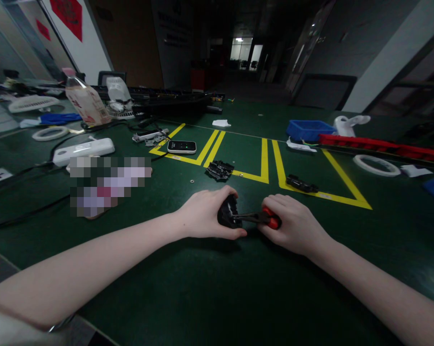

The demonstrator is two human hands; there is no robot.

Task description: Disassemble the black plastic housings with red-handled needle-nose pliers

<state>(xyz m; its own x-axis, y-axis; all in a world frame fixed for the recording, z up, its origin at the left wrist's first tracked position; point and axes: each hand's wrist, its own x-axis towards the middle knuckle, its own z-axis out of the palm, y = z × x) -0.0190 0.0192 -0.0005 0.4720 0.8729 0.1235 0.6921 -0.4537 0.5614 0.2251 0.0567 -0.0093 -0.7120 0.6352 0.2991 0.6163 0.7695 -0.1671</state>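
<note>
My left hand (208, 214) grips a black plastic part (227, 212) between thumb and fingers, just above the green table (217, 298). Closed around red handles, my right hand (291, 221) holds a pair of pliers (255, 218). Their dark jaws point left and reach the open side of the black part; whether they pinch anything there I cannot tell. Beyond my hands lie a cluster of black plastic pieces (219, 170) and, further right, a slim black piece (301, 183).
Yellow tape (265, 161) marks boxes on the table. A small white-edged device (181, 146) sits in the left box. At the right are a blue tray (308, 129), a red strip (382, 146) and a white ring (377, 165). A bottle (85, 101) and a white power strip (83, 151) stand left.
</note>
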